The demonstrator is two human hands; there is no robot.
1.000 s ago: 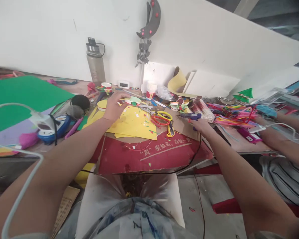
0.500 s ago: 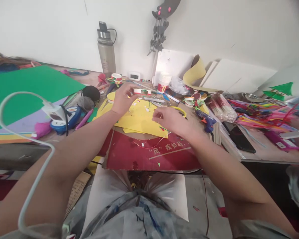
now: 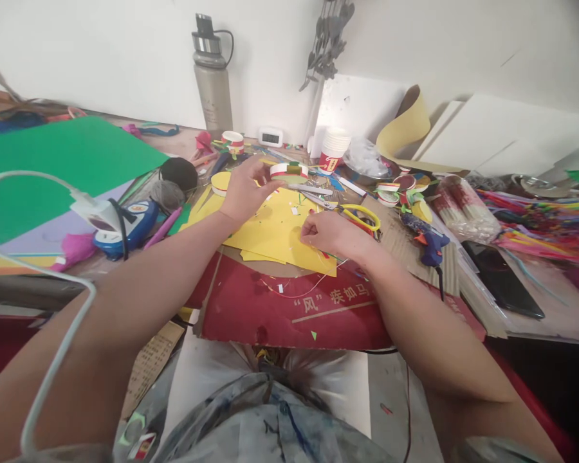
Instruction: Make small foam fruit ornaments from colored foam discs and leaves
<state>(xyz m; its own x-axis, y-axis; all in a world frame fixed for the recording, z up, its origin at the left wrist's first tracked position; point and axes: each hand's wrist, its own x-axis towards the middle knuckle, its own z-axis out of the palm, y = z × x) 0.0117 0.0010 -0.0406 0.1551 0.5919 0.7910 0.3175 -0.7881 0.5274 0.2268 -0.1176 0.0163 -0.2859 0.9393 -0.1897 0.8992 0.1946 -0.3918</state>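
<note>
My left hand (image 3: 249,186) pinches the edge of a cut paper-cup ring (image 3: 280,170), white and red with green and dark yellowish pieces on it, above the yellow paper sheets (image 3: 265,225). Lower and to the right, my right hand (image 3: 329,233) hovers over the same sheets with its fingertips pressed together; whatever may be between them is too small to make out. Scissors with yellow handles (image 3: 374,218) lie just behind my right hand. Small paper scraps are scattered on the yellow sheets, which rest on a red cardboard (image 3: 251,315).
A water bottle (image 3: 213,90) and stacked paper cups (image 3: 334,148) stand at the back. On the right lie a blue glue gun (image 3: 429,247), a black phone (image 3: 502,280) and colourful pipe cleaners (image 3: 550,218). A white cable (image 3: 72,321) hangs across my left arm.
The view has shifted, revealing more of the scissors and glue gun. My left hand has turned the cup ring, so more of it shows. My right hand's fingers stay pinched.
</note>
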